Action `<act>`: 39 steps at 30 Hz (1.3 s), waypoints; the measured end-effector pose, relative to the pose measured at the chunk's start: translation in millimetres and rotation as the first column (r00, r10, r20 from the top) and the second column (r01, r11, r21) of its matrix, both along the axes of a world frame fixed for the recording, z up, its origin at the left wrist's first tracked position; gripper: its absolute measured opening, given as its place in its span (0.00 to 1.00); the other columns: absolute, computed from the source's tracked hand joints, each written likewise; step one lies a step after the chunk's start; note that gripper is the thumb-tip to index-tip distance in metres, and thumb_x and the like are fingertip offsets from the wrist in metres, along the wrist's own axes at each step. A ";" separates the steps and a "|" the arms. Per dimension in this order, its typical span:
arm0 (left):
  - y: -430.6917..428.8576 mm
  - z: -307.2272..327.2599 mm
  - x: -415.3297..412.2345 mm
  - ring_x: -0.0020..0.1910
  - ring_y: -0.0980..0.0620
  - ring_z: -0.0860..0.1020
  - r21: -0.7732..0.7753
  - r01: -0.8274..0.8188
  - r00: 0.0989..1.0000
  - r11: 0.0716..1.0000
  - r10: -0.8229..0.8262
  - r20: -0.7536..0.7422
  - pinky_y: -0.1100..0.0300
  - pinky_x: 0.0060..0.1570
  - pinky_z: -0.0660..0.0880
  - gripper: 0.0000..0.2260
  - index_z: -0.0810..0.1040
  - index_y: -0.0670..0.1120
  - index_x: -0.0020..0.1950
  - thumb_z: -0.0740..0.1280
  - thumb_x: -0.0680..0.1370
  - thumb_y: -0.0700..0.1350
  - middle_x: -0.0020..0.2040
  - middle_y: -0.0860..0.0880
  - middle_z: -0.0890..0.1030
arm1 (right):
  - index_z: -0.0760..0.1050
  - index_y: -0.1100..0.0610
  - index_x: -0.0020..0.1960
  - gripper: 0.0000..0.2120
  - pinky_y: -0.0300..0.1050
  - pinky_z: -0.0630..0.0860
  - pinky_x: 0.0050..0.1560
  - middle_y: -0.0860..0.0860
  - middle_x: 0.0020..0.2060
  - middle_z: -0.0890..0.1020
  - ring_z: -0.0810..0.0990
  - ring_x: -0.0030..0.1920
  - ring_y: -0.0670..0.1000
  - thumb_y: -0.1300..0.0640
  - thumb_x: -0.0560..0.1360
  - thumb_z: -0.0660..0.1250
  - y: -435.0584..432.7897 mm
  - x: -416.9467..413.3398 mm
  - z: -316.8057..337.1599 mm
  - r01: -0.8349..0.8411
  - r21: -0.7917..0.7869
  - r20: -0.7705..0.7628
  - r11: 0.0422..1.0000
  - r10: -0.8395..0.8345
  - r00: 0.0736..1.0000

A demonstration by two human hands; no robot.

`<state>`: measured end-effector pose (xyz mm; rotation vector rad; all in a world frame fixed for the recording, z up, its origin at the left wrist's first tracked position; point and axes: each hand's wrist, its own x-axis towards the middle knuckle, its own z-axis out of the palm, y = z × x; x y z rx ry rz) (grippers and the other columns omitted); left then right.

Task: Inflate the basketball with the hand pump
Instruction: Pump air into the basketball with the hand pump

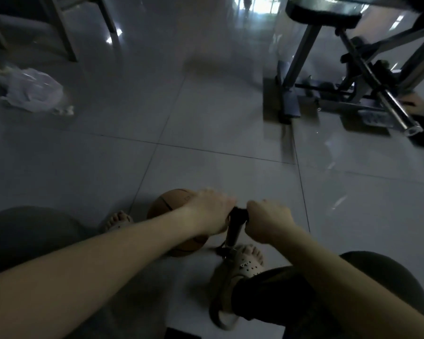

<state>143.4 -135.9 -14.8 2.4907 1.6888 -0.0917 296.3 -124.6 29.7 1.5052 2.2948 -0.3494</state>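
Observation:
A brown basketball (168, 204) rests on the tiled floor between my feet, partly hidden by my left forearm. Just right of it stands a black hand pump (234, 228), upright, its base by my right foot (247, 263). A thin hose runs from the pump's foot toward the ball. My left hand (209, 211) is closed around the left side of the pump's T-handle. My right hand (267, 221) is closed around the right side of that handle. The handle sits low, close to the pump's barrel.
A crumpled plastic bag (32, 90) lies on the floor at the far left. Chair legs (64, 33) stand at the back left. A metal-framed exercise bench (353, 77) fills the back right. Pale glossy tiles stretch out ahead of my feet.

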 end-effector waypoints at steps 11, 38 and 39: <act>-29.5 -22.8 23.8 0.48 0.44 0.72 0.251 -0.081 0.996 0.965 0.071 0.046 0.51 0.49 0.69 0.16 0.69 0.45 0.56 0.47 0.76 0.46 0.50 0.44 0.72 | 0.71 0.57 0.48 0.09 0.49 0.67 0.38 0.55 0.42 0.70 0.66 0.39 0.55 0.61 0.73 0.54 -33.5 12.4 -60.5 0.010 0.545 -0.210 0.839 0.125 0.970; -16.9 -2.3 15.4 0.60 0.45 0.71 0.011 -0.003 0.998 1.000 0.003 -0.062 0.50 0.62 0.67 0.12 0.69 0.46 0.65 0.57 0.81 0.43 0.61 0.45 0.73 | 0.71 0.56 0.56 0.09 0.45 0.73 0.43 0.54 0.52 0.75 0.76 0.49 0.54 0.59 0.76 0.64 -16.0 9.8 -26.3 -0.030 0.161 -0.178 0.986 0.059 0.982; -14.4 13.8 12.6 0.58 0.45 0.72 0.045 -0.002 1.000 0.999 0.003 -0.011 0.51 0.60 0.69 0.12 0.69 0.46 0.63 0.58 0.80 0.44 0.59 0.46 0.74 | 0.70 0.56 0.53 0.07 0.44 0.69 0.39 0.53 0.49 0.74 0.75 0.44 0.53 0.58 0.76 0.65 -12.4 10.2 -8.5 -0.027 0.212 -0.201 0.977 0.070 0.977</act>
